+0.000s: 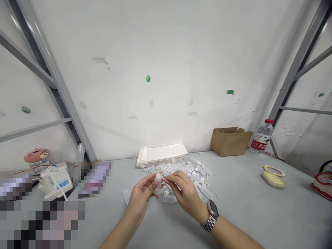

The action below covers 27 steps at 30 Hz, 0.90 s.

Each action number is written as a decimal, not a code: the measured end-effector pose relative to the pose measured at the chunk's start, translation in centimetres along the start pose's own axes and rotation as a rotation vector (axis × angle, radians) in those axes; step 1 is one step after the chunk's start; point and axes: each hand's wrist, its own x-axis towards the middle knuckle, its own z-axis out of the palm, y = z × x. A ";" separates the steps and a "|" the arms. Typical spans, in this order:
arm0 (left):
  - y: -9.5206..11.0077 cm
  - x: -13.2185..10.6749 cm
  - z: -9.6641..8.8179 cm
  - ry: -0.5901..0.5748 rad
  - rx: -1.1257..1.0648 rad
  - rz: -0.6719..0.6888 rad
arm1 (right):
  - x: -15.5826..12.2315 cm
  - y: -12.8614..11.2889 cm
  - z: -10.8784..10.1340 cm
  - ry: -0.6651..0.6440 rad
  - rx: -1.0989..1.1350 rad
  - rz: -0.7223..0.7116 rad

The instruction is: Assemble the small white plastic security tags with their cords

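Observation:
A small translucent plastic bottle [157,184] stands roughly upright in the fingers of my left hand [140,197], above the table. Close beside it, the thumb and forefinger of my right hand [186,193] are pinched together near the bottle's upper part. What they hold is too small to make out. Behind my hands lies a loose pile of similar bottles and small white parts [198,169], some with thin strings or loops. One bottle [169,199] lies on its side between my hands, and a flat clear piece [126,196] rests left of my left hand.
A stack of white sheets or pouches [163,154] lies against the wall. At the back right are an open cardboard box [229,143] and a red-capped water bottle [261,138]. A yellow case [273,180] is at right; a white power strip [61,180] is at left.

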 end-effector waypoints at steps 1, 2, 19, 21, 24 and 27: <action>0.1 -0.1 0.1 -0.001 0.003 -0.004 | 0.0 0.0 0.0 -0.003 0.004 0.013; 0.2 -0.1 0.1 0.000 0.010 -0.006 | 0.1 0.0 0.0 -0.007 0.012 0.030; 0.3 -0.3 0.3 0.044 0.045 0.048 | 0.2 -0.3 -0.1 -0.047 0.168 0.104; 0.1 -0.2 0.2 0.034 0.068 0.059 | 0.3 -0.5 -0.1 -0.055 0.189 0.131; -0.1 -0.1 0.0 0.042 0.097 0.061 | 0.3 -0.6 0.0 -0.071 0.203 0.190; -0.2 -0.1 -0.2 0.066 0.129 0.054 | 0.2 -0.5 0.2 -0.066 0.198 0.204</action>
